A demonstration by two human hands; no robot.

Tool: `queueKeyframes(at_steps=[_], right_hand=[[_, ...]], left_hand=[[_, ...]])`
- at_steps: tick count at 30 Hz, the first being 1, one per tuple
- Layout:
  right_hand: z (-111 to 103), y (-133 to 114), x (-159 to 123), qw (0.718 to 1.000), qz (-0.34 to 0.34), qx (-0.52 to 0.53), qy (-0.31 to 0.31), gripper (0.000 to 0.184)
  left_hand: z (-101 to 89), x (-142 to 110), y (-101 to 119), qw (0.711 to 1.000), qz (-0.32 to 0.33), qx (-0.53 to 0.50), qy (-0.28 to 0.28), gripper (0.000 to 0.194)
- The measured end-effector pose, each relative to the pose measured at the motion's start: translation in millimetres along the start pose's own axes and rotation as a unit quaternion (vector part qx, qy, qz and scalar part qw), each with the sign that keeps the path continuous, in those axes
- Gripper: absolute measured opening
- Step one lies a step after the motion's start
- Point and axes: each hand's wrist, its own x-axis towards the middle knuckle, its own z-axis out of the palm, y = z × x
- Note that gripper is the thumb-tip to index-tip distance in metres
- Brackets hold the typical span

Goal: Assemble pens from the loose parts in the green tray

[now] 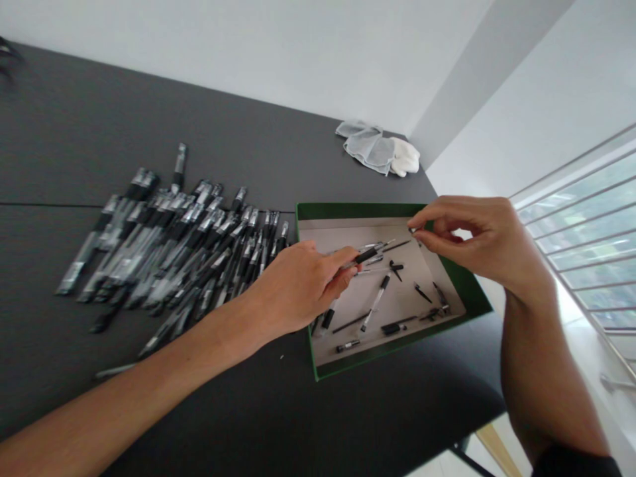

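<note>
Over the left part of a green-rimmed box (392, 211), my left hand (303, 285) is closed around a pen (368, 254) with a black grip, its tip end pointing right. My right hand (474, 242) hovers at the box's right side, thumb and forefinger pinching a small dark piece (412, 230), too small to name surely. Inside the box lie loose pen parts: a clear pen barrel (375, 303), black caps (393, 328) and thin dark pieces (422, 292). A large pile of black-and-clear pens (169, 245) spreads over the table left of the box.
White and grey gloves (372, 147) lie at the table's back right corner, near the wall. The dark table (238, 411) has a seam running across it. A barred window (596, 252) is on the right. A dark object (7, 56) sits at the far left edge.
</note>
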Motion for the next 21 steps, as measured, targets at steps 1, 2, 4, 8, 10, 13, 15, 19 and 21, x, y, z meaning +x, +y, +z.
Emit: queueKeyframes(at_steps=[1, 2, 4, 8, 10, 13, 15, 19, 21], right_hand=[[-1.3, -2.9, 2.0, 1.0, -0.002, -0.003, 0.003, 0.012], [-2.2, -5.3, 3.3, 1.0, -0.002, -0.005, 0.003, 0.012], [-2.3, -8.7, 4.4, 1.0, -0.01, -0.003, 0.0, 0.013], [0.9, -11.6, 3.6, 1.0, -0.024, 0.002, -0.018, 0.014], [2.4, -12.9, 3.6, 0.999, -0.028, 0.004, -0.021, 0.014], [4.1, -15.2, 4.4, 0.999, -0.03, 0.0, -0.021, 0.015], [5.3, -16.8, 4.9, 0.999, -0.031, -0.003, -0.023, 0.014], [8.6, -20.3, 5.6, 0.999, -0.031, -0.013, -0.039, 0.014], [10.2, -22.3, 5.9, 0.998, -0.034, -0.022, -0.051, 0.014]], left_hand=[[0.3, 0.0, -0.4, 1.0, 0.0, -0.002, 0.002, 0.032], [0.6, -0.1, -0.8, 1.0, -0.001, -0.003, 0.003, 0.032], [1.1, -0.4, -1.1, 1.0, -0.004, -0.005, 0.007, 0.031], [1.3, -0.7, -0.8, 1.0, -0.009, -0.017, 0.01, 0.03], [1.3, -0.7, -0.6, 1.0, -0.012, -0.022, 0.01, 0.029], [1.9, -0.6, -0.9, 1.0, -0.016, -0.022, 0.009, 0.028], [2.2, -0.4, -1.0, 1.0, -0.015, -0.019, 0.009, 0.029], [2.6, -0.3, -1.0, 1.0, -0.01, -0.016, 0.005, 0.032], [2.8, -0.8, -1.3, 1.0, -0.009, -0.018, 0.006, 0.032]])
